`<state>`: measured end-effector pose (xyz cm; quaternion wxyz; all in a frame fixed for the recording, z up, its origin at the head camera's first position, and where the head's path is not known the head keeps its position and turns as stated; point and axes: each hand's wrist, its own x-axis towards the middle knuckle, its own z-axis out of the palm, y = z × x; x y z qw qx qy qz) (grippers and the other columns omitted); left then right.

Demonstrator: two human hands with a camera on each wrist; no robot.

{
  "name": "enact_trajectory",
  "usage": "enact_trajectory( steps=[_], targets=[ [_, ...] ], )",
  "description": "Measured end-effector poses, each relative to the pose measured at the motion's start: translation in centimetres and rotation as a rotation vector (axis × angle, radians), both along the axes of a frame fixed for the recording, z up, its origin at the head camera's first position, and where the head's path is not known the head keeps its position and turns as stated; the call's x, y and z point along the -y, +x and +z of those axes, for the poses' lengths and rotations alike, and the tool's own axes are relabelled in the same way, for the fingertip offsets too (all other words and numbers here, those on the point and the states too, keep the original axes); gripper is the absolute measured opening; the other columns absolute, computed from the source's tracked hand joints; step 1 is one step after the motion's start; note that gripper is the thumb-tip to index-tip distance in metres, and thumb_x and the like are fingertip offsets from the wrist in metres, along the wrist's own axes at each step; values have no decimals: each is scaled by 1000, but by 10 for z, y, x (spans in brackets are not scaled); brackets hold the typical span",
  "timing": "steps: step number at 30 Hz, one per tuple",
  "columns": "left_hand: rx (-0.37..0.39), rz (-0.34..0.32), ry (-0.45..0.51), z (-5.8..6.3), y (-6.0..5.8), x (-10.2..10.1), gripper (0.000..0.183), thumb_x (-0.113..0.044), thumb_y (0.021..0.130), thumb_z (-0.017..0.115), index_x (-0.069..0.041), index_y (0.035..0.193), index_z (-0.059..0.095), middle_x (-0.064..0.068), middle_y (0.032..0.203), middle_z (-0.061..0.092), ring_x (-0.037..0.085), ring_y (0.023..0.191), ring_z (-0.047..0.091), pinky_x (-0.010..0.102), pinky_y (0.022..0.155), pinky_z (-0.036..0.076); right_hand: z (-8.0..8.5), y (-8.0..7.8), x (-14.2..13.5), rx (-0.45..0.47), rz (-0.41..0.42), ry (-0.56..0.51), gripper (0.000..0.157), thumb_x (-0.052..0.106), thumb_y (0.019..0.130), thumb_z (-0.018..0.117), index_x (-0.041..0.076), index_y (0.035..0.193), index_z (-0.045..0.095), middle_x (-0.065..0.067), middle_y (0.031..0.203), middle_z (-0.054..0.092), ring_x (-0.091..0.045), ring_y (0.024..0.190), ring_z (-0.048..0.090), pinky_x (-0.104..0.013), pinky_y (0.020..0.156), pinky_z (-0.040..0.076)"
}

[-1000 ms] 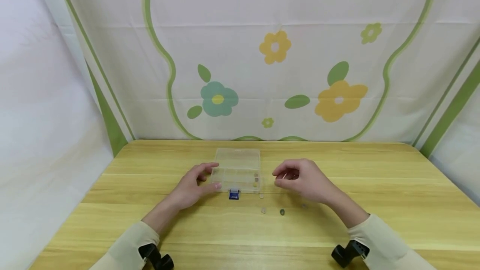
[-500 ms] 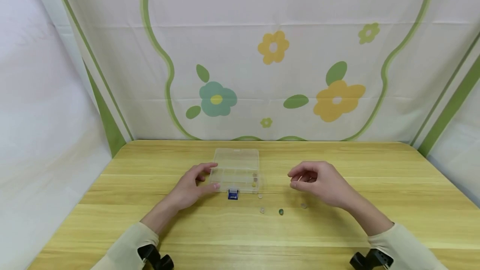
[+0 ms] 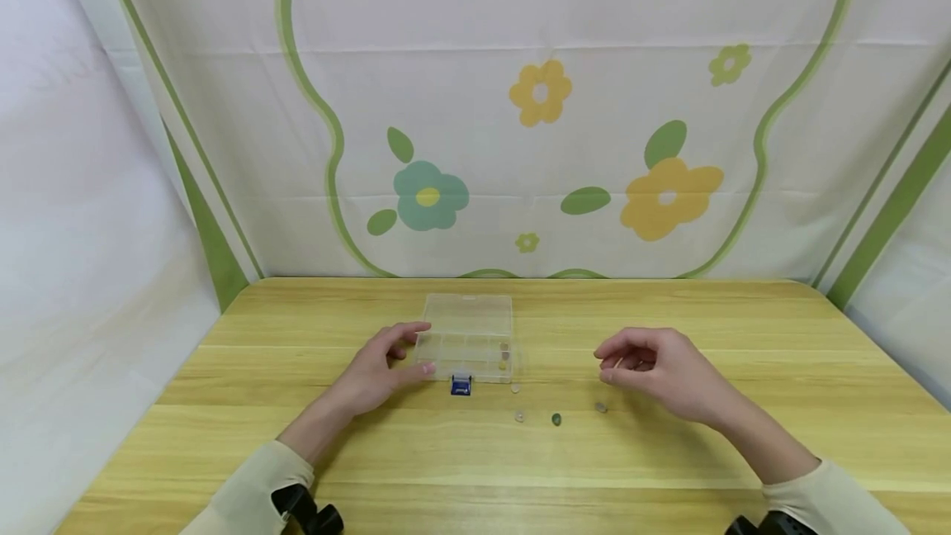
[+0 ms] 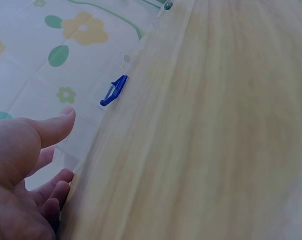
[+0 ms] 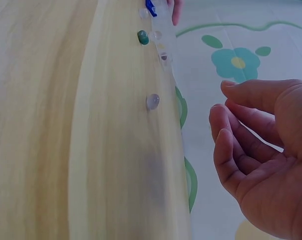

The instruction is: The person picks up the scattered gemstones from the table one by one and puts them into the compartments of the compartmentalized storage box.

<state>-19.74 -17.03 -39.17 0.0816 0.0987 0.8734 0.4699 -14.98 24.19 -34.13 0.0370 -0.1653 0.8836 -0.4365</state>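
A clear plastic compartment box (image 3: 468,314) lies on the table with its lid raised and folded back. Its blue latch (image 3: 461,386) faces front. My left hand (image 3: 377,370) rests at the box's left side, thumb and index finger reaching its edge. Brownish stones (image 3: 504,348) and a yellowish stone (image 3: 503,365) sit in the right-hand compartments. My right hand (image 3: 661,371) hovers right of the box, fingers loosely bent, nothing seen between them. Closest to it on the table is a greyish, see-through stone (image 3: 601,408), also in the right wrist view (image 5: 152,101).
A dark green stone (image 3: 556,419) and two pale, clear stones lie in front of the box: one nearer the front (image 3: 519,417), the other by the box's right corner (image 3: 516,388). Behind the wooden table (image 3: 416,469) hangs a flower-printed curtain (image 3: 475,130).
My right hand has drawn away from the box to the right and slightly nearer, bringing the greyish stone into fuller view. My left hand keeps its place beside the box.
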Motion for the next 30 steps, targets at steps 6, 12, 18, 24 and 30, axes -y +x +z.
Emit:
enact_trajectory(
  steps=[6,12,18,24,30],
  targets=[
    [9,2,1,1,1,0,62,-34,96,81,-24,152,57,9,145,56,27,120,49,40,98,41,-3,2,-5,23,24,-4,22,19,95,80,4,111,76,-3,96,76,-8,84,67,-24,75,57],
    [16,2,8,2,1,0,61,-34,96,80,-25,152,57,9,146,56,27,121,48,40,97,41,-11,3,-8,72,89,12,22,16,94,81,4,112,76,-4,97,75,-6,86,67,-23,75,56],
    [18,3,6,2,2,0,61,-34,96,80,-25,152,57,9,146,55,27,121,48,40,96,41,-22,2,-5,117,130,22,23,18,90,84,6,109,77,-3,96,75,-6,83,66,-22,73,56],
    [24,3,10,2,2,1,62,-34,96,80,-25,152,56,9,147,55,28,122,48,40,97,41,-26,-1,0,152,149,41,23,21,89,86,7,106,78,-2,94,74,-6,81,65,-22,73,55],
    [29,-3,17,2,2,0,63,-35,95,81,-25,152,56,9,148,55,28,123,49,40,97,42,-27,-1,0,172,132,70,19,18,90,85,9,105,79,-1,93,74,-7,80,65,-22,72,55]
  ],
)
